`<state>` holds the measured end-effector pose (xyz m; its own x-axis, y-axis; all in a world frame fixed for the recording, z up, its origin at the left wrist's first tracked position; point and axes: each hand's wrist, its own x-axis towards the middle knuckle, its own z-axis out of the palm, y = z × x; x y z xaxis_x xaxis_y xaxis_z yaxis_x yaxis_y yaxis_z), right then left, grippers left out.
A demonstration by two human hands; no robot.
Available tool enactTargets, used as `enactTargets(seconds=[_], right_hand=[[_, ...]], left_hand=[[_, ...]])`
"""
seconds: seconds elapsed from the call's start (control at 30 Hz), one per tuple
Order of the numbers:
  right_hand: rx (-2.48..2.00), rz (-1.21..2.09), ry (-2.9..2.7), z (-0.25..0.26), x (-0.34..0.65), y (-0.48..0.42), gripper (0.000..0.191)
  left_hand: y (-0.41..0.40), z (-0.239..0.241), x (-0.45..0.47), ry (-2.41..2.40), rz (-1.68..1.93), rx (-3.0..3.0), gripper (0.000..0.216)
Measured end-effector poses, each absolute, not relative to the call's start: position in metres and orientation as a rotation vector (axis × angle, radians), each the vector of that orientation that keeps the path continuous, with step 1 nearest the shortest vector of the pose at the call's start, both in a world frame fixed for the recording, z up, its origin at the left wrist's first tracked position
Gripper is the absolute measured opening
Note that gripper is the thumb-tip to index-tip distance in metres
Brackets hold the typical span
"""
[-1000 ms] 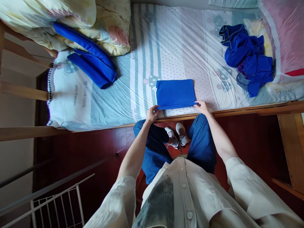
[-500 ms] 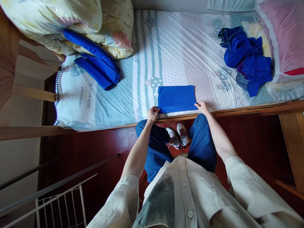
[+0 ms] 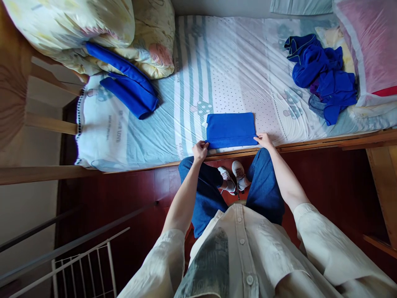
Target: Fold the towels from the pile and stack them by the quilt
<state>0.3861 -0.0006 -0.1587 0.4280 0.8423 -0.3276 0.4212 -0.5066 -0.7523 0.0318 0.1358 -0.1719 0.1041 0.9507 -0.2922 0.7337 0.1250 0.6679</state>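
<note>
A blue cloth [image 3: 230,127], folded into a flat rectangle, lies at the front edge of the bed. A narrow strip along its near side is turned over, and a small white tag sticks out at its left edge. My left hand [image 3: 200,150] pinches the near left corner between thumb and fingers. At the near right corner, my right hand [image 3: 263,140] has its fingers closed on the cloth too. The cloth rests on the sheet between both hands.
Crumpled blue clothes [image 3: 322,74] lie on the right by a pink pillow [image 3: 369,45]. Rolled blue cloth [image 3: 130,95] lies on the left beside a yellow quilt [image 3: 155,45]. A wooden rail [image 3: 310,145] edges the bed. A white metal rack [image 3: 83,265] stands lower left.
Both hands keep hold of the cloth's near corners, and the cloth looks the same. The view has shifted very slightly.
</note>
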Motion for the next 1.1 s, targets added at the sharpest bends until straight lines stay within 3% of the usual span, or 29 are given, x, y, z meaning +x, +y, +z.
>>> enactTargets(seconds=[0.3,1.1], right_hand=[[-2.161,0.989,-0.959,-0.162,0.387,0.001,0.025],[-2.154,1.04,-1.057,-0.151,0.385,-0.001,0.042]], left_hand=[[0.134,-0.169,0.03,1.646,0.407,1.636,0.02],[0.134,-0.171,0.03,1.644,0.385,1.627,0.02]])
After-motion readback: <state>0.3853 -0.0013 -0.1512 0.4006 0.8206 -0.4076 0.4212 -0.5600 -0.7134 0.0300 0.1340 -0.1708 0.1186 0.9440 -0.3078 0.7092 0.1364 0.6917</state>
